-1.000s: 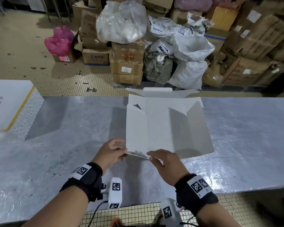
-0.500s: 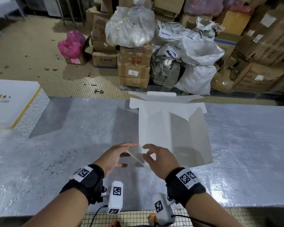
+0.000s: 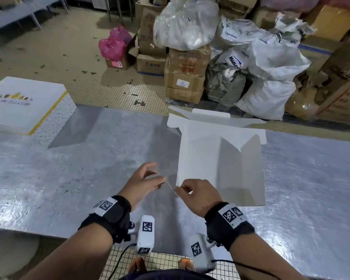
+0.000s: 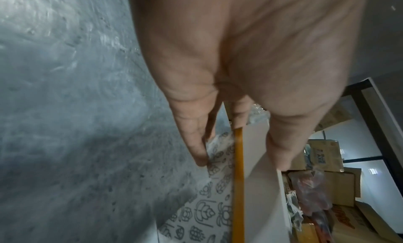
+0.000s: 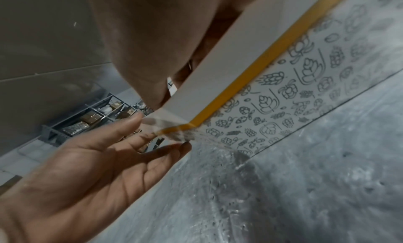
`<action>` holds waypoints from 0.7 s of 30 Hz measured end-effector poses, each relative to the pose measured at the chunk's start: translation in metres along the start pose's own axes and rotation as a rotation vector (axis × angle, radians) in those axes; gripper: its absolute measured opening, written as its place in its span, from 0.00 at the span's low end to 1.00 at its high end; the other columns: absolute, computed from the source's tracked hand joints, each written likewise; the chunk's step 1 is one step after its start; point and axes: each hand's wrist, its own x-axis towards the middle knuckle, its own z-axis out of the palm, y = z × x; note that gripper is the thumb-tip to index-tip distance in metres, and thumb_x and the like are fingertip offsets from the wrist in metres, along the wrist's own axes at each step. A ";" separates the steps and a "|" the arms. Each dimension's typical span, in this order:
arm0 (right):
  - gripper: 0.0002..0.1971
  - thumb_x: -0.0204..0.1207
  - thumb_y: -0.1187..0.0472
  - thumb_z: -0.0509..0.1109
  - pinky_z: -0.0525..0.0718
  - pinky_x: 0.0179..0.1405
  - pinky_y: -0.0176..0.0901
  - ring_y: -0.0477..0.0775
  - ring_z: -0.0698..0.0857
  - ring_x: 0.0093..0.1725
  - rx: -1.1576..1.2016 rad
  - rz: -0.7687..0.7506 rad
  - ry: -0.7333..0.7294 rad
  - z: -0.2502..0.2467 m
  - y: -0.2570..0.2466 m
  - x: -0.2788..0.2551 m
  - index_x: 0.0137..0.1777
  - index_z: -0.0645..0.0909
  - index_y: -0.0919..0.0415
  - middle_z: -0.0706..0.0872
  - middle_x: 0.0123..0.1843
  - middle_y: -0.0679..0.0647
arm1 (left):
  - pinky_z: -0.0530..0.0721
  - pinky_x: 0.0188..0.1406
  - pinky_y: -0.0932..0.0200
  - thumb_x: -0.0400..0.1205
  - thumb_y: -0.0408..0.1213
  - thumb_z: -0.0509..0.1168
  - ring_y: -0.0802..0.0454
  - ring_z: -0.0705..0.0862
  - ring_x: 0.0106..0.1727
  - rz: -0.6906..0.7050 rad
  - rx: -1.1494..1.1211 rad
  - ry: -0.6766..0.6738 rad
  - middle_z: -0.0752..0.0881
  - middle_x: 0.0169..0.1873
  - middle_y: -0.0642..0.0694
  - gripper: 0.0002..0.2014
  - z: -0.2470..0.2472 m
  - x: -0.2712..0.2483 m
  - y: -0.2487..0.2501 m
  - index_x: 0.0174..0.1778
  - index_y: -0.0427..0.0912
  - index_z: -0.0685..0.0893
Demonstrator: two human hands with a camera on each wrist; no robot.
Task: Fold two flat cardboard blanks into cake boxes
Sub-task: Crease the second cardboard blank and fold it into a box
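A storeroom: stacked cartons (image 3: 183, 77), filled sacks (image 3: 271, 77) and a steel worktable (image 3: 89, 178).

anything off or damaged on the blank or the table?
Nothing stands out. The cardboard blank is half-folded on the metal table, with no visible tears. The right hand pinches its near flap; the left hand touches it with straight fingers. The finished box sits square, far left.

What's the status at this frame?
Both hands on near flap: left hand fingers straight against it, right hand pinching its edge. Blank half-raised on table. Finished box far left, clear.
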 end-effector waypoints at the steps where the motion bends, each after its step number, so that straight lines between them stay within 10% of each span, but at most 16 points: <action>1: 0.25 0.79 0.36 0.58 0.84 0.43 0.50 0.53 0.84 0.41 -0.023 0.007 -0.018 -0.003 -0.001 -0.001 0.34 0.79 0.56 0.86 0.35 0.50 | 0.88 0.55 0.53 0.75 0.33 0.79 0.41 0.91 0.56 -0.024 -0.036 0.018 0.83 0.59 0.38 0.29 0.004 0.001 -0.001 0.71 0.44 0.77; 7: 0.32 0.82 0.35 0.52 0.82 0.44 0.48 0.54 0.84 0.40 0.039 0.098 -0.090 -0.013 0.003 -0.003 0.37 0.84 0.60 0.88 0.37 0.53 | 0.83 0.64 0.46 0.79 0.46 0.71 0.44 0.87 0.65 -0.137 0.007 -0.218 0.86 0.67 0.44 0.27 0.032 0.004 -0.004 0.76 0.56 0.76; 11: 0.26 0.79 0.36 0.65 0.70 0.31 0.41 0.48 0.73 0.29 0.237 0.189 0.131 -0.014 0.005 0.001 0.29 0.69 0.56 0.75 0.27 0.47 | 0.72 0.77 0.32 0.78 0.51 0.69 0.36 0.82 0.69 -0.157 -0.038 -0.292 0.84 0.69 0.41 0.24 0.043 0.007 -0.008 0.72 0.60 0.81; 15: 0.10 0.78 0.47 0.69 0.81 0.44 0.42 0.50 0.87 0.44 0.394 0.198 0.154 -0.014 0.014 0.006 0.49 0.80 0.53 0.87 0.43 0.46 | 0.73 0.75 0.34 0.86 0.52 0.64 0.41 0.86 0.64 -0.155 0.016 -0.248 0.89 0.61 0.47 0.17 0.047 0.012 -0.011 0.71 0.59 0.80; 21: 0.15 0.80 0.56 0.65 0.87 0.46 0.48 0.51 0.88 0.44 0.465 0.251 0.081 -0.022 0.017 0.012 0.65 0.70 0.52 0.89 0.49 0.52 | 0.80 0.69 0.39 0.88 0.54 0.60 0.44 0.88 0.63 -0.147 0.069 -0.182 0.90 0.60 0.48 0.21 0.050 0.019 -0.010 0.72 0.46 0.74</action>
